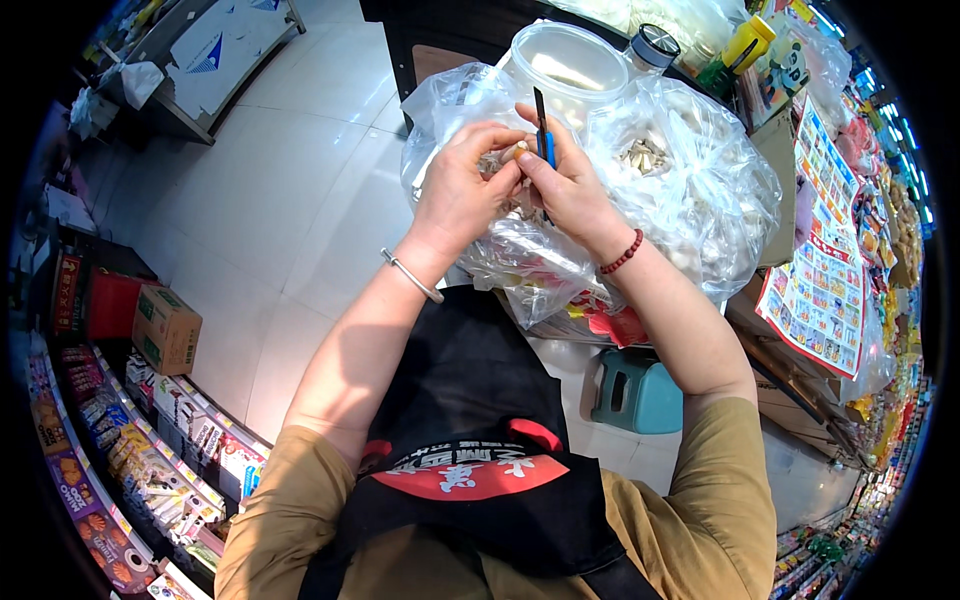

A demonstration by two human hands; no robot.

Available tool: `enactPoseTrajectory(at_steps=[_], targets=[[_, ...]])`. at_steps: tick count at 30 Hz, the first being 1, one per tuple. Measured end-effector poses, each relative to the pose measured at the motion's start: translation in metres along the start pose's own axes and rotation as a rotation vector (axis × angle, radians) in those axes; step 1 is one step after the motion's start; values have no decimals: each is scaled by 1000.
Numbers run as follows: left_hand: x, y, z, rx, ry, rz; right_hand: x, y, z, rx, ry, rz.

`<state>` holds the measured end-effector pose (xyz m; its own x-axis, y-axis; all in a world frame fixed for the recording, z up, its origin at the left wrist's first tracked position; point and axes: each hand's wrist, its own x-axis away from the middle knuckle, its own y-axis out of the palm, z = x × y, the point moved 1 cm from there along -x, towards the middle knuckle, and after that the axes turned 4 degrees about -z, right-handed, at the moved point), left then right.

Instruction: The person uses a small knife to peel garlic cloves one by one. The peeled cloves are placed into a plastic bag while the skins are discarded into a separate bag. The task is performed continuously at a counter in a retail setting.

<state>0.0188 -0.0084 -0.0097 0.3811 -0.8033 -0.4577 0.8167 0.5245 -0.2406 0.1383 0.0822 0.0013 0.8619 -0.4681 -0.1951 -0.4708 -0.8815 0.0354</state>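
Note:
My left hand (465, 180) is closed, fingertips pinched on a small pale piece with a tan end (513, 155), probably a mushroom. My right hand (560, 185) grips a blue-handled cutter (548, 147) with its black blade pointing up, and its thumb meets the small piece. Below my hands is a plastic bag of pale pieces (500, 260), partly hidden. To the right lies another open clear bag (710, 180) with pale mushroom-like items (645, 157). A round translucent tub (570, 62) stands just beyond my hands.
A dark-lidded jar (650, 48), yellow bottle (750, 42) and printed flyer (810, 240) are at the right. A teal stool (635, 395) stands below the bags. Shelves of packets (130, 450), a cardboard box (165, 330) and a metal-edged counter (225, 55) are at the left.

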Motion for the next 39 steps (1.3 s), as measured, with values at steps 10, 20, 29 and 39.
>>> enactPoseTrajectory(at_steps=[10,20,29,39], targets=[[6,2,4,5,-37,88,-1,-6,-2,508,-81,283],[4,-5,1,71,-76,19,0,-15,-5,281,76,183],[4,-5,1,-20,-68,31,1,-26,-2,438,206,103],[5,-4,0,-187,-27,-58,5,-22,2,481,188,91]])
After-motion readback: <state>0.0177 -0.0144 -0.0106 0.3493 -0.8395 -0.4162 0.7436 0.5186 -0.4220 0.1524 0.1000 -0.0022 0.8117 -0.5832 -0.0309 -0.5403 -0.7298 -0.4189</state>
